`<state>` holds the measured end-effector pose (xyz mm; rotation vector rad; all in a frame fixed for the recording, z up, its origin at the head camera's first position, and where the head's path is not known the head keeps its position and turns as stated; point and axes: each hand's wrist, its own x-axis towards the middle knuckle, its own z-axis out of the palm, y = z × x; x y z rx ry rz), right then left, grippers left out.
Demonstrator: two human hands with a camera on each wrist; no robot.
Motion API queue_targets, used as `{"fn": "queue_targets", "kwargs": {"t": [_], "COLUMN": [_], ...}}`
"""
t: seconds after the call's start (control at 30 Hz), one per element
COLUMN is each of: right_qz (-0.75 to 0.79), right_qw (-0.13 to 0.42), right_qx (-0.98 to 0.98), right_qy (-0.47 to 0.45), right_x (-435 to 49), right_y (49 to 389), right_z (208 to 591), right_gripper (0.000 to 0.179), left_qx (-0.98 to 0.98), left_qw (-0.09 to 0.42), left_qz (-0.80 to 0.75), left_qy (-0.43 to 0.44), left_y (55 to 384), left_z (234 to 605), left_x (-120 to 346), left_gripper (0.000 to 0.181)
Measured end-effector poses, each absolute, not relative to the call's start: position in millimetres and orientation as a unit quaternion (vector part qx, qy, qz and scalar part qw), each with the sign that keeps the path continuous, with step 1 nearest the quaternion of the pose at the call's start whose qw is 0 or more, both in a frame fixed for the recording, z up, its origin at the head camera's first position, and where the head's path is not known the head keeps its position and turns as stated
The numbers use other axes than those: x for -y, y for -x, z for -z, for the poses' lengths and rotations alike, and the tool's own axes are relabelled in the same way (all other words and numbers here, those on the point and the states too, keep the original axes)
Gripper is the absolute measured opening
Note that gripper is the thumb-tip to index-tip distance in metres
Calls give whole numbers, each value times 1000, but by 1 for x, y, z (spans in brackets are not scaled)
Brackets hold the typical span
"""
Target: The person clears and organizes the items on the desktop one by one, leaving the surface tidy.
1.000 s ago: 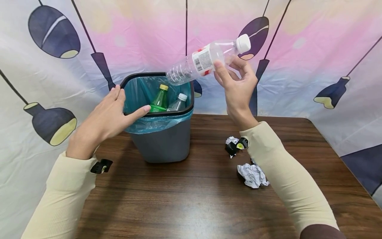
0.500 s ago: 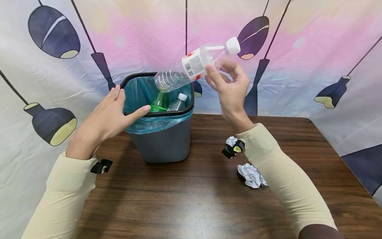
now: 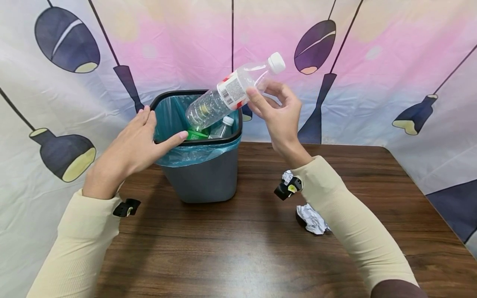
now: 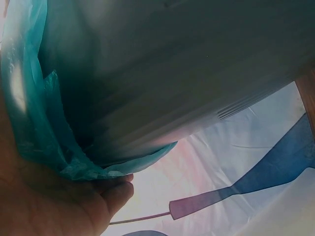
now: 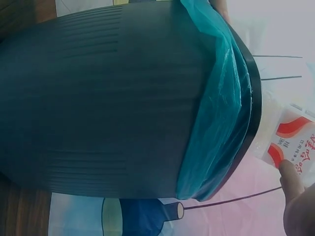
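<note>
My right hand (image 3: 281, 114) pinches a clear plastic bottle (image 3: 231, 91) with a white cap and a red-and-white label, between thumb and fingers near its shoulder. The bottle slants down to the left, its base inside the mouth of a grey trash bin (image 3: 206, 180). In the right wrist view, a fingertip presses on the label (image 5: 295, 140). My left hand (image 3: 130, 145) rests against the bin's left rim, fingers straight and thumb stretched along the front edge. Inside the blue liner (image 3: 173, 111) stand a green bottle (image 3: 196, 135), partly hidden behind the held one, and a small white-capped clear bottle (image 3: 222, 129).
Crumpled white paper (image 3: 313, 219) lies on the brown wooden table (image 3: 223, 248) under my right forearm, with another paper ball (image 3: 287, 176) farther back, partly covered by the wrist camera. A patterned curtain (image 3: 179, 41) hangs behind the table.
My right hand has moved left and down with the clear bottle, whose base has gone from above the bin's rim into its mouth, now overlapping the green bottle. My left hand has stayed put.
</note>
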<state>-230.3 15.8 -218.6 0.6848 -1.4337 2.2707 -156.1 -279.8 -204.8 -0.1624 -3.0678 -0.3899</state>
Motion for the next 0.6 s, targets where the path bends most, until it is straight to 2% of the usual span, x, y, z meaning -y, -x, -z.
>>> {"fn": "queue_targets", "kwargs": {"t": [0.27, 0.6], "right_qz": [-818, -809], "right_qw": [149, 126], "right_qx": [501, 522], "right_qy": [-240, -240], "right_x": [-10, -10], "right_y": [230, 229], "right_z": [219, 221], "right_gripper": [24, 30], "left_qx": [990, 990], "left_qw": [25, 27], "left_qz": [127, 126], "left_qy": [53, 54], "left_y": [155, 156], "left_z": [205, 205], "left_x": [279, 279], "left_gripper": [117, 116]}}
